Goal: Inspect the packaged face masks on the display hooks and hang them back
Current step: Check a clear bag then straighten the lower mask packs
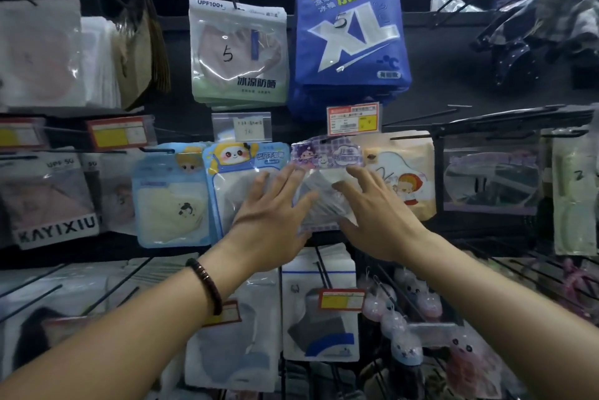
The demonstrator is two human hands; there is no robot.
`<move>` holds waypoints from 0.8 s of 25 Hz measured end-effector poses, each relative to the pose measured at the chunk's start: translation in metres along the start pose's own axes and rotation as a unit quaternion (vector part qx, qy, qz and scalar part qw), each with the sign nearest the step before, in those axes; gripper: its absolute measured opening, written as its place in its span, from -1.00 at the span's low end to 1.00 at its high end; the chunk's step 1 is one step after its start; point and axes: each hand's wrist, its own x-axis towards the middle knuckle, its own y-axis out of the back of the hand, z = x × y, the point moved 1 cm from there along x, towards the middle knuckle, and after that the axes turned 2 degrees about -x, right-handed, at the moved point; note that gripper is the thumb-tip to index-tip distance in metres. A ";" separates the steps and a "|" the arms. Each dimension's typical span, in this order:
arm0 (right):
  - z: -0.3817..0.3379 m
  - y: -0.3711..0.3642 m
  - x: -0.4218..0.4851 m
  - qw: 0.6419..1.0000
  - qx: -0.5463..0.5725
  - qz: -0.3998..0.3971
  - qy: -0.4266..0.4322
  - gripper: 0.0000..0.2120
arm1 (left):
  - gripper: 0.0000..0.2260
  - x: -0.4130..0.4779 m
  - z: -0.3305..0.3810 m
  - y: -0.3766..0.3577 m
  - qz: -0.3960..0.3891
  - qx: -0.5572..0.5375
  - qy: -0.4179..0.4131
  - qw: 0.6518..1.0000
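Note:
A purple cartoon mask pack [324, 169] hangs on a black hook in the middle row of the display. My left hand [269, 218] lies flat with spread fingers on its left side, also over the blue panda pack [241, 169] beside it. My right hand [376, 215] reaches to the purple pack's right side with fingers spread and slightly bent; its fingertips touch the clear plastic front. Neither hand grips the pack. A beige pack with a red-hooded figure [405, 173] hangs just to the right.
Above hang a green-white UPF100+ pack [238, 49] and a blue XL pack [350, 27]. A light blue pack [171, 195] hangs at the left. Price tags [352, 119] and bare black hooks [453, 114] stick out. More packs and small plush charms [405, 344] hang below.

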 end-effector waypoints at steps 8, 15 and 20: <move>-0.045 -0.013 -0.024 0.987 0.012 0.082 0.139 -0.36 | -0.46 -0.099 -0.079 -0.006 0.122 -0.020 0.038 0.992; -0.065 -0.041 0.016 0.994 -0.027 0.033 0.099 -0.34 | -0.35 -0.088 -0.090 -0.014 0.056 0.008 0.051 0.997; -0.068 -0.047 0.041 0.996 -0.039 -0.018 0.076 -0.34 | -0.38 -0.059 -0.094 -0.023 -0.013 0.025 0.077 0.997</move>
